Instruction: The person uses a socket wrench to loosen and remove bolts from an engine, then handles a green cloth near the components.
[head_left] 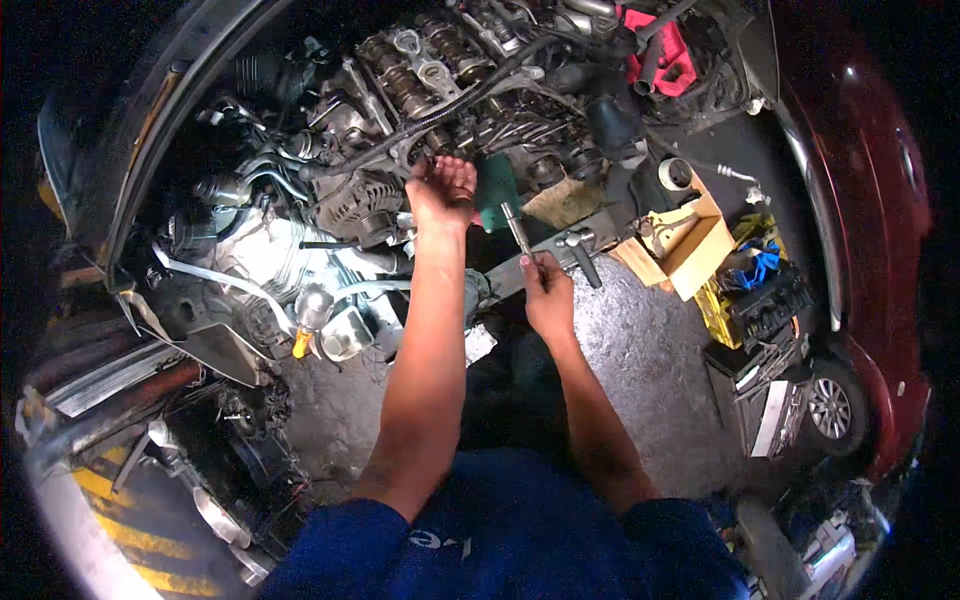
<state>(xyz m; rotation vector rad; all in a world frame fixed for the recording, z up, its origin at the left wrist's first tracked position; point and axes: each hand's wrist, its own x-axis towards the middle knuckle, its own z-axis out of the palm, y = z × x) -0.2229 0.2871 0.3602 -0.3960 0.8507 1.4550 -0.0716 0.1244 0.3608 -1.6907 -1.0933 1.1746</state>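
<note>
My left hand (443,197) reaches to the front edge of the engine (430,70), just right of the alternator (358,208). Its palm faces up, the fingers are loosely bent, and I see nothing held in them. The thumb side is partly lost in shadow. Lower and to the right, my right hand (549,292) is closed around a chrome socket tool (515,228), whose socket end points up and away toward the engine. Beside that hand, a dark-handled tool with a metal head (580,256) lies on the front crossbar (510,277).
An opened cardboard box (693,255) stands to the right, a tape-like white roll (675,174) at its far side. Past it lie loose hand tools (770,365) and a dark red car (860,200). A lit work lamp (314,308) hangs left of my forearm. Red cloth (670,62) lies far right.
</note>
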